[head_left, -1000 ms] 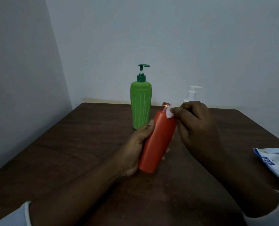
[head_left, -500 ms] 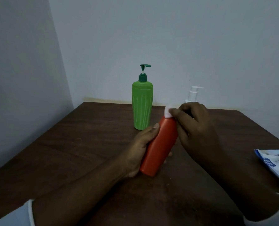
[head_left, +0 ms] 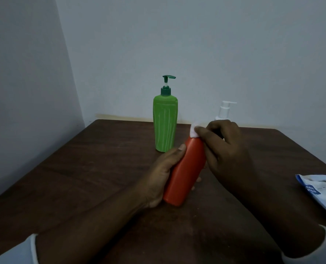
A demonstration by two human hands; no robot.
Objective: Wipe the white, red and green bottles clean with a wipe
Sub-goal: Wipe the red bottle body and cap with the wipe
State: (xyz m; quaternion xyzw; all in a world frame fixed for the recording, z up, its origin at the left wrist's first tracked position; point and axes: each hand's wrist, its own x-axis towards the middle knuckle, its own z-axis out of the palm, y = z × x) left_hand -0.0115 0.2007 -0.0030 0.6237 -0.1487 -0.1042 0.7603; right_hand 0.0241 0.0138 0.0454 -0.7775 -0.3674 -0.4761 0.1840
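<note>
Head view: left hand (head_left: pixel 161 174) grips the tilted red plastic bottle (head_left: pixel 185 172) to steady it — right hand (head_left: pixel 225 149) pinches a white wipe (head_left: pixel 193 130) at its cap.

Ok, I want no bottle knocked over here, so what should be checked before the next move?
1. Left hand grips the red bottle securely: ok, curled round its tilted body.
2. Right hand pinches the wipe against the bottle's top: ok.
3. Green bottle upright on the table, behind the hands: ok.
4. White bottle upright: cannot tell, only its pump shows behind the right hand.
5. Red bottle fully wiped: cannot tell.
6. Wipes packet lies at the table's right edge: ok.
</note>
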